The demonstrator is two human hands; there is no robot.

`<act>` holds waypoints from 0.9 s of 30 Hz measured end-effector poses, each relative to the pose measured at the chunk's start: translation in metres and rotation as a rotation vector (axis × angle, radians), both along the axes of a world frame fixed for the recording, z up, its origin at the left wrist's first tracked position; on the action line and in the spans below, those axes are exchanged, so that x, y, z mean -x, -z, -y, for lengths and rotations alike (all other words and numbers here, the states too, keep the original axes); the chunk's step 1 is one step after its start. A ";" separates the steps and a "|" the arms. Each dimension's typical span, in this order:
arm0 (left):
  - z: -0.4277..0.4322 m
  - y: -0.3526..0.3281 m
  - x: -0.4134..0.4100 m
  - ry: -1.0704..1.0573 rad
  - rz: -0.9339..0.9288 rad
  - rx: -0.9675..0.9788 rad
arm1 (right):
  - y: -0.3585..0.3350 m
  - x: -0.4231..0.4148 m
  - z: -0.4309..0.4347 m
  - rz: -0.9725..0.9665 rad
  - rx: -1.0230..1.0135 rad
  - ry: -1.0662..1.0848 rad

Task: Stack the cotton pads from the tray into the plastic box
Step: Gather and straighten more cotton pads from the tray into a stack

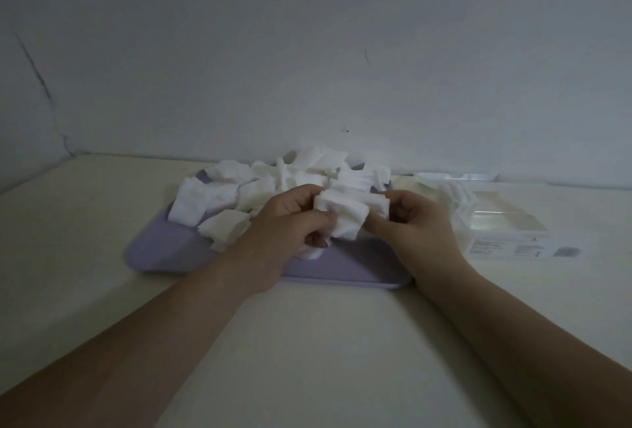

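A lilac tray (160,250) lies on the table with a loose heap of white square cotton pads (239,181) across its far half. Over the tray's near middle, my left hand (287,226) and my right hand (413,222) both grip a small bunch of cotton pads (345,215) between them. The left hand's fingers curl round the bunch's left side, and the right hand pinches its right end. To the right of the tray stands the clear plastic box (496,219), with some white pads inside at its left end.
The pale table (325,342) runs to a bare grey wall (307,51) right behind the tray. A clear lid or flap (458,177) lies behind the box. A printed label (519,250) shows on the box's front.
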State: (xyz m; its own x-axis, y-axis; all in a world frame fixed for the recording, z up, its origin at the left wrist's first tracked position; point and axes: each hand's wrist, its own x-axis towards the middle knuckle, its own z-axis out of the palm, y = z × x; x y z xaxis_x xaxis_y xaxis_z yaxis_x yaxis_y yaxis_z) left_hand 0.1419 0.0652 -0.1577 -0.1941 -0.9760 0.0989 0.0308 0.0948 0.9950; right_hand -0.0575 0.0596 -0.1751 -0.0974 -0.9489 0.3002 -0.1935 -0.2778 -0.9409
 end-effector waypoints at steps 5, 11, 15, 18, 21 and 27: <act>-0.003 0.002 0.001 -0.029 0.083 0.050 | -0.001 -0.002 -0.004 0.087 -0.031 -0.114; -0.003 0.004 -0.001 -0.046 0.125 0.063 | -0.004 0.000 -0.006 0.126 -0.019 -0.264; -0.003 0.004 0.000 -0.035 0.152 0.059 | -0.003 -0.001 -0.005 0.105 -0.011 -0.244; -0.002 0.009 0.001 -0.051 0.187 0.117 | -0.005 -0.002 -0.006 0.086 -0.037 -0.251; -0.002 0.010 0.002 -0.081 0.124 0.108 | -0.008 0.000 -0.007 0.118 -0.063 -0.246; -0.001 0.010 0.004 -0.151 0.097 0.095 | -0.003 -0.004 -0.006 0.025 -0.029 -0.290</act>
